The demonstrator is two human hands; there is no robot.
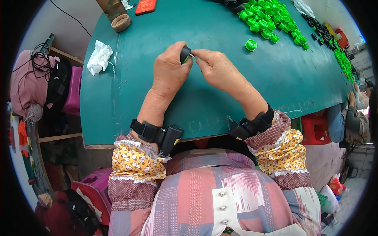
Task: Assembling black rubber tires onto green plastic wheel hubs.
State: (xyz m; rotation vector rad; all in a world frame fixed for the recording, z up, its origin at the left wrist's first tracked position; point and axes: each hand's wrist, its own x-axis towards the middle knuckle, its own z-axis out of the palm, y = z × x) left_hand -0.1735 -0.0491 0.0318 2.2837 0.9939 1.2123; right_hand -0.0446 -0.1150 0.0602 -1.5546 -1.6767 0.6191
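Above the middle of the table, my left hand (170, 67) is closed round a small toy wheel, whose black tyre (184, 54) shows with a hint of green at its lower edge. My right hand (215, 65) pinches a thin metal tool (192, 56), its tip against or just beside the tyre. Most of the tool is hidden in my fingers. Farther off to the right lies a pile of bright green plastic wheel hubs (271, 17), with one loose hub (251, 45) apart from it on the near side.
On the green tabletop (138, 98), a crumpled white tissue (100, 58) lies at left. A brown round lid (121, 23) and a red phone-like object (145, 6) sit behind. Black tyres (321, 33) and more green hubs line the right side. Another person (354, 114) sits at far right.
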